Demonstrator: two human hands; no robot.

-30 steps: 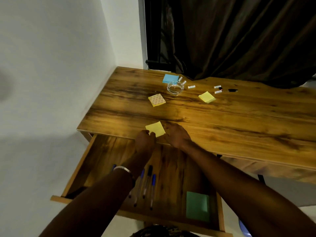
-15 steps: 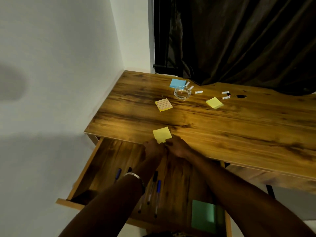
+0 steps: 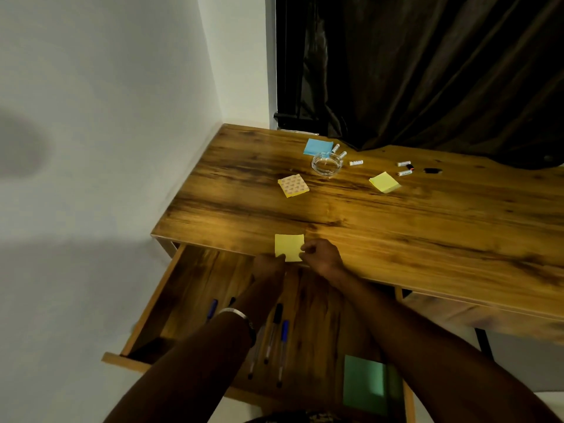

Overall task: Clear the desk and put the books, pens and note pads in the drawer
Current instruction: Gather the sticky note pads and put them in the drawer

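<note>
right hand (image 3: 322,254) — yellow note pad (image 3: 289,247) pinched at worktop (image 3: 396,233) edge, left hand (image 3: 270,265) gripping its near edge | step: pad lift-off | next: lowered into open drawer (image 3: 171,288) beneath both hands — beside pens (image 3: 279,337)

One head-worn view looks steeply down, close above both hands (image 3: 300,259). It faces forward across the desk (image 3: 396,227) beyond them.

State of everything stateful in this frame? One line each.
Drawer: pulled open, pens and green pad inside.
Yellow pad: at desk's front edge, pinched by both hands.
Left hand: pinching its near edge.
Right hand: pinching its right edge.
Glass dish: upright, looks empty.
</note>
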